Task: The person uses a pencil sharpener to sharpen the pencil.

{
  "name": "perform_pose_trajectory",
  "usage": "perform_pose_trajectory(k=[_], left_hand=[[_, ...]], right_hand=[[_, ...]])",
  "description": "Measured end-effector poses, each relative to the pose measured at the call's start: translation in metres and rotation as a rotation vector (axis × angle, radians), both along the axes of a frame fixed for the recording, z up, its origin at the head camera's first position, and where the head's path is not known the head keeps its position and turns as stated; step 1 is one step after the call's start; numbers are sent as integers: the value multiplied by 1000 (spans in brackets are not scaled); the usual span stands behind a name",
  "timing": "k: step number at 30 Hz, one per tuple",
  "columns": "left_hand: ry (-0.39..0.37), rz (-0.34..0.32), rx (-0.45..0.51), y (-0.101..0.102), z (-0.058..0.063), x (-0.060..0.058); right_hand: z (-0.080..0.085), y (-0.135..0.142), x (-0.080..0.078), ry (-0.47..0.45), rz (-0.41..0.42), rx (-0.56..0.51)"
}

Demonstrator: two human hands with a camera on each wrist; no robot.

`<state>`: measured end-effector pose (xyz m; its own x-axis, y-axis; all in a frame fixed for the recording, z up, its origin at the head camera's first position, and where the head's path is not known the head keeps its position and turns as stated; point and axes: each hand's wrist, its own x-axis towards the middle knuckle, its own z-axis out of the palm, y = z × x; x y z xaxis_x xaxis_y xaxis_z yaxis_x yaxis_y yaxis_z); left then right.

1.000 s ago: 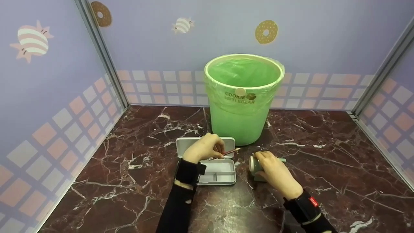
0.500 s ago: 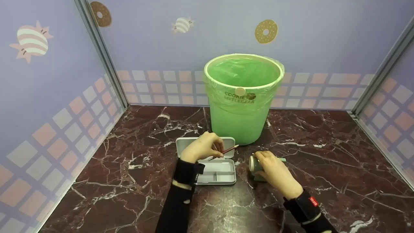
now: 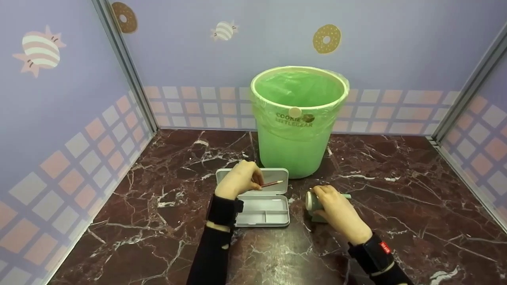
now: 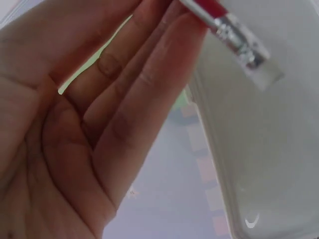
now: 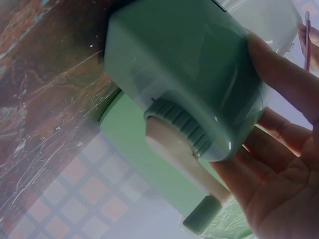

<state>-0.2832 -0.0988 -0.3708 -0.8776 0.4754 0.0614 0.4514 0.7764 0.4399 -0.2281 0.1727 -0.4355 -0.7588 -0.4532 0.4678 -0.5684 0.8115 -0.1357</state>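
My left hand [image 3: 241, 179] pinches a red pencil [image 3: 272, 183] between thumb and fingertips, above an open white pencil case [image 3: 276, 216]. The pencil's sharpened end points right. Close up in the left wrist view, its metal ferrule [image 4: 239, 41] and pale eraser stick out past the fingers. To the right, my right hand [image 3: 336, 210] grips a green crank pencil sharpener [image 5: 174, 55] standing on the table, fingers over its top. The sharpener's cream crank arm [image 5: 182, 157] with a green knob [image 5: 203, 215] shows in the right wrist view. The pencil is apart from the sharpener.
A tall green bin [image 3: 295, 152] with a clear plastic liner stands behind the case and sharpener. The case's lid [image 3: 277, 174] is raised at the back. Patterned panels [image 3: 190, 47] enclose the dark red marbled table [image 3: 158, 237] at the back and sides.
My left hand has drawn a little left with the pencil, after the pencil tipped up slightly and then levelled out. The right hand keeps its place on the sharpener.
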Motion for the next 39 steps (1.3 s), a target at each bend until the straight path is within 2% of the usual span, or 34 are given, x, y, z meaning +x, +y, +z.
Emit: perform_pose_trajectory(k=[9,23,29,34,39], left_hand=[[28,50,-64,-11,-14,0],[63,70,-214,-16,-49,-4],[114,96,-306,-16,-62,-7],[161,112,-330,-15,-67,-9],[190,114,-327,-16,-64,-6]], right_hand=[[1,-1,2,9,-4,16],[2,-2,1,-4,-6,20],[2,-1,2,11,-3,24],[0,0,1,25,0,27],[0,0,0,12,-2,22]])
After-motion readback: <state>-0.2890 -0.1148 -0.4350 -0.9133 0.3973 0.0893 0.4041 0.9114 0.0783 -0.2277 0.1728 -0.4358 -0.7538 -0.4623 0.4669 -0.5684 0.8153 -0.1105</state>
